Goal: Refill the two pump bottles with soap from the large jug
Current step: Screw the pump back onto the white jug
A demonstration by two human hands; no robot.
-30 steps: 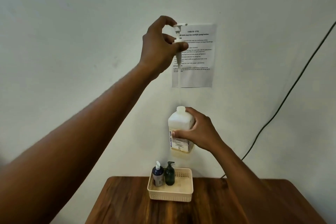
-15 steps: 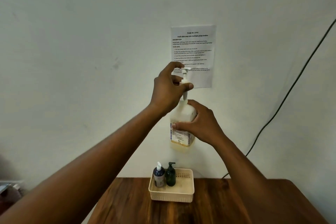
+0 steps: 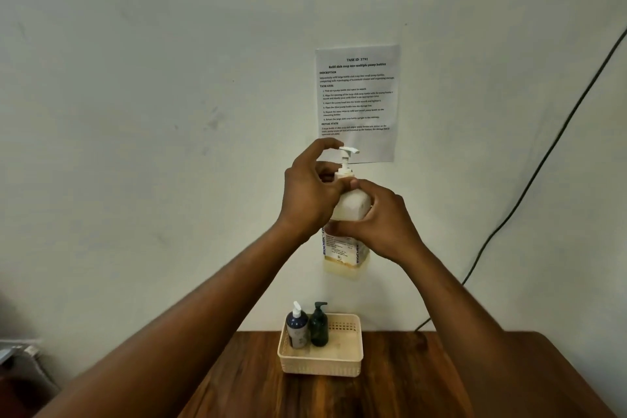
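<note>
Right hand (image 3: 380, 219) is wrapping the body of the large jug (image 3: 346, 248), fingers closed around it, holding it up in the air; left hand (image 3: 310, 195) is pinching the collar of the white pump head (image 3: 346, 159) seated in the jug's neck, thumb touching the right hand's fingertips. The two pump bottles, navy one (image 3: 297, 327) and dark green one (image 3: 319, 327), are standing well below both hands in the left end of the cream basket (image 3: 322, 363) on the wooden table (image 3: 407, 383).

Dim, even light, soft shadows, wide-angle bending at edges, slight softness
</note>
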